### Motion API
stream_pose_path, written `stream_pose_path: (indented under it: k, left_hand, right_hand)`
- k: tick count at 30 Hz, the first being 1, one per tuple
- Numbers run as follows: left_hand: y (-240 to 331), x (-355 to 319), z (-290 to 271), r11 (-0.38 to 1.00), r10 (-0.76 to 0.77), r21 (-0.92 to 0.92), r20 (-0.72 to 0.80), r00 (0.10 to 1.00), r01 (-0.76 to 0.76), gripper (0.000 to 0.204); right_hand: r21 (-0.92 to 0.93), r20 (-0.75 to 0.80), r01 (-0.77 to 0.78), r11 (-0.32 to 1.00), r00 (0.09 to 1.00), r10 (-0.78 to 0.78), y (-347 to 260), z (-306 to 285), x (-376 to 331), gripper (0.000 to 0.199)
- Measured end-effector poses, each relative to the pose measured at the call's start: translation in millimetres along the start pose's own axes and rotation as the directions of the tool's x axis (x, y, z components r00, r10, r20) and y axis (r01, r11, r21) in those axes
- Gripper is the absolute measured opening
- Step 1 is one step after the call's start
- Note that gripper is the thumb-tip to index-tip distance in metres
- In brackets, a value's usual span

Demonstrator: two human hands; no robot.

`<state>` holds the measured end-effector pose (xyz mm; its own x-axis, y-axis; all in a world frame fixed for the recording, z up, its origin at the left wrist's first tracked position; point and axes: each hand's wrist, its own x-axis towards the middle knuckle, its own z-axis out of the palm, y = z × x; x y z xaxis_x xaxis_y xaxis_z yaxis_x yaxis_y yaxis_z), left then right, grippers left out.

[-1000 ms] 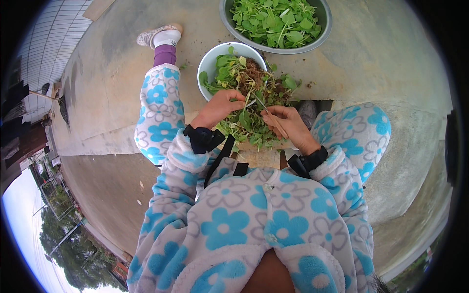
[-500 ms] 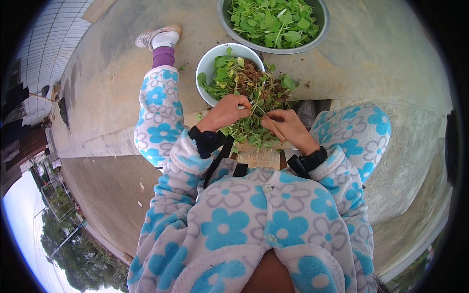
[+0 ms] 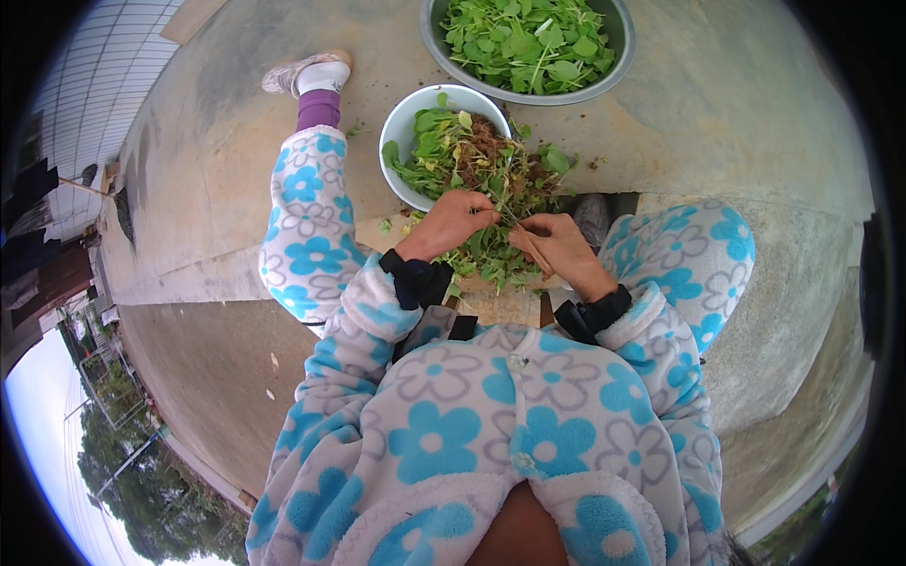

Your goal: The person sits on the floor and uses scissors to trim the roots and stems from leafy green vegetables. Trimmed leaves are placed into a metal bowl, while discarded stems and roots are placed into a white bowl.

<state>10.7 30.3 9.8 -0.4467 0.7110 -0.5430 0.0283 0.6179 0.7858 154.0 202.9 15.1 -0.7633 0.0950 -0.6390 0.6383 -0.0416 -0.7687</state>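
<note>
My left hand is closed, its fingertips pinching a leafy green stem over the pile. Close beside it, my right hand grips a small knife by its light wooden handle. The knife's tip end is by the left fingertips; its blade is hardly visible. Under and beyond both hands lies a heap of greens with brown roots, spilling over the near right side of a white basin. Loose leaves lie between my hands and my body.
Past the white basin stands a wide grey metal basin full of green leaves. My left leg stretches forward on the concrete floor; my right knee is bent. Soil crumbs and leaf bits lie around the heap.
My left hand has shifted slightly to the right and nearer to me, toward the right hand. The right hand and both basins look almost unmoved.
</note>
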Motion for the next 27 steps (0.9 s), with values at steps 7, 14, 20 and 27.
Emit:
stream_pose_path:
  k: [7, 14, 20, 27]
  left_hand:
    - [7, -2, -5, 0.965, -0.126, -0.222, 0.075, 0.989, 0.140, 0.027]
    - [30, -6, -30, 0.705, -0.144, -0.697, 0.042, 0.989, 0.132, 0.030]
    - [89, 71, -83, 0.764, -0.047, -0.622, -0.314, 0.948, -0.168, 0.036]
    - [100, 78, -98, 0.915, -0.032, -0.391, -0.327, 0.945, -0.104, 0.042]
  right_hand:
    - [0.229, -0.148, -0.075, 0.970, 0.983, 0.111, -6, -8, -15, 0.038]
    - [0.509, -0.210, 0.001, 0.861, 0.970, 0.123, -7, -18, -24, 0.039]
    - [0.584, -0.215, 0.047, 0.811, 0.972, 0.098, -16, -24, -27, 0.040]
    - [0.582, -0.222, 0.112, 0.806, 0.975, 0.025, -20, -32, -25, 0.033]
